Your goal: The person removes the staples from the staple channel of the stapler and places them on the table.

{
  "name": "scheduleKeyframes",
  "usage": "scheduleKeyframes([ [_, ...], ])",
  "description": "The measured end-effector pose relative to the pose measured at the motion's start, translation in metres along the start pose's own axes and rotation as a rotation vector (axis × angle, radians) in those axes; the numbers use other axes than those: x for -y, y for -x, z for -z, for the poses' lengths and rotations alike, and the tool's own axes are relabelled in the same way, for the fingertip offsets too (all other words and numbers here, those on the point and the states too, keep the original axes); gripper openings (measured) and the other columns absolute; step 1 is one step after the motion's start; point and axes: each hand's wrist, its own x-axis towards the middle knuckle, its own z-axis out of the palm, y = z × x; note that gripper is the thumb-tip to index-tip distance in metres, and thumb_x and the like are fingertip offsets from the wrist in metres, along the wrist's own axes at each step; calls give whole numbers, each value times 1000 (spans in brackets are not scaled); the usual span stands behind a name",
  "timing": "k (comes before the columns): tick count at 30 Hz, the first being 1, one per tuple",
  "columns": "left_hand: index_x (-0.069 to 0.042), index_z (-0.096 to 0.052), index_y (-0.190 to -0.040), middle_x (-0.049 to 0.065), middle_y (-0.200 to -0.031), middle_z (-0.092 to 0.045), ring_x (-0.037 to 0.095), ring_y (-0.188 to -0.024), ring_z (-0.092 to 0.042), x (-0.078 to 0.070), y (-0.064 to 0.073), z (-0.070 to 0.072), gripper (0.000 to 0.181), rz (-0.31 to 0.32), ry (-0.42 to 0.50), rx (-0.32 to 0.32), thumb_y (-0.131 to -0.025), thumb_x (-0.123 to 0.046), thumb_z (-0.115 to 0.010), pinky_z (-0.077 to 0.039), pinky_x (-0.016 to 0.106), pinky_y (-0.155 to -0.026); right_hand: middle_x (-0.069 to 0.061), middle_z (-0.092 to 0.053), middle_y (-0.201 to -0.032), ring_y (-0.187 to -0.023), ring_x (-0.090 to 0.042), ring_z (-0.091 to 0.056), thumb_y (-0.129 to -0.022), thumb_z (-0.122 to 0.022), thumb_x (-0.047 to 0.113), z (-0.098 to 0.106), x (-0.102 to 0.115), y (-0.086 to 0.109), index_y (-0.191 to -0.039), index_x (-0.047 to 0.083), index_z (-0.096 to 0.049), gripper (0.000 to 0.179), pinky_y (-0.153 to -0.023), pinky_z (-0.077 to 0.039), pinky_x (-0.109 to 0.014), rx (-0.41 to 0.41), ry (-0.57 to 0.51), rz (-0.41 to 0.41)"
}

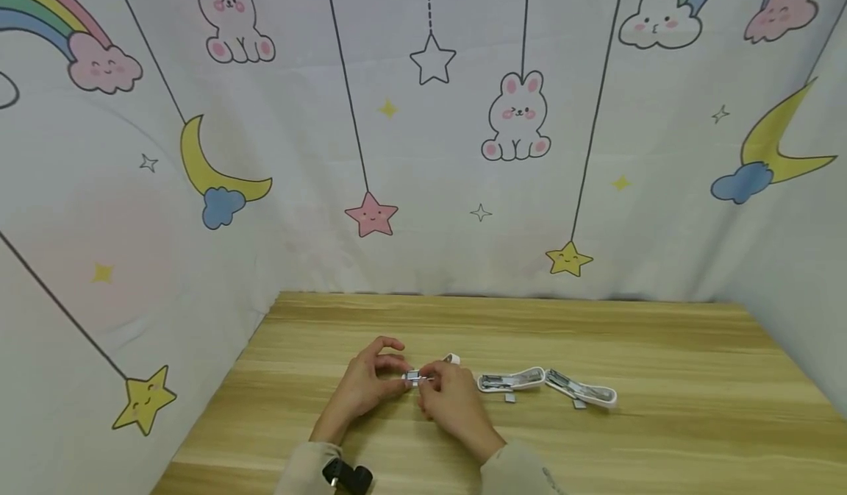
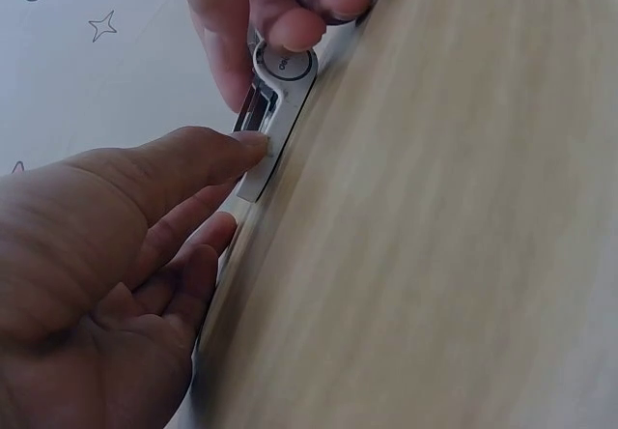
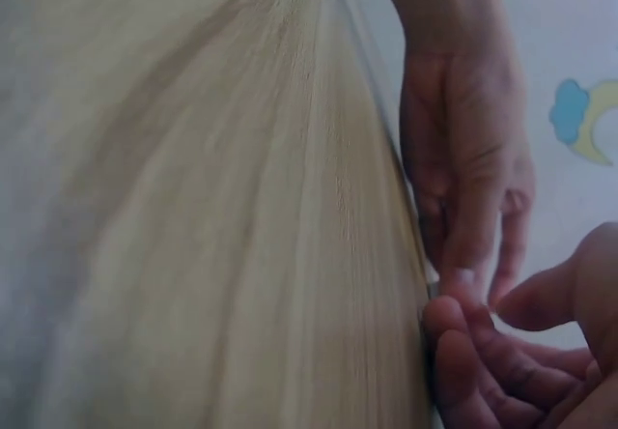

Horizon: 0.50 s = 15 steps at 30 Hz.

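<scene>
A slim white clip dispenser (image 2: pixel 282 128) with a round, marked end and metal parts along its open side stands on its edge on the table. My left hand (image 1: pixel 362 383) pinches its narrow end, the thumb flat against the white side. Thumb and fingers of my right hand (image 1: pixel 456 398) hold it near the metal parts and round end, largely covering it in the head view. In the right wrist view my left hand (image 3: pixel 468 149) and right hand (image 3: pixel 550 352) meet, with the dispenser mostly hidden between them.
To the right lie two similar white dispensers, one nearer (image 1: pixel 512 380) and one farther (image 1: pixel 585 390), almost end to end. Small grey metal pieces, one left (image 1: pixel 509 398) and one right (image 1: pixel 579 404), sit before them. A printed curtain (image 1: pixel 423 260) closes the wooden table's (image 1: pixel 662 451) back and sides.
</scene>
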Motion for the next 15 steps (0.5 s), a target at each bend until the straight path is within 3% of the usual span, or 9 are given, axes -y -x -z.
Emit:
scheduleKeyframes([
  [7, -8, -61, -132, 5, -103, -84, 18, -107, -73, 1, -1, -1, 55, 2, -6, -5, -85, -7, -90, -48, 31, -95, 2, -70, -62, -45, -5, -62, -96, -66, 7, -4, 5, -1, -113, -5, -75, 23, -44, -46, -24, -17, 25, -56],
  [15, -8, -61, -132, 5, -104, -84, 18, -109, -74, 0, 0, -1, 55, 9, -6, -8, -86, -9, -90, -48, 38, -101, -3, -74, -65, -45, -7, -63, -98, -66, 7, -8, 5, -4, -116, -6, -74, 23, -43, -48, -22, -20, -78, -128],
])
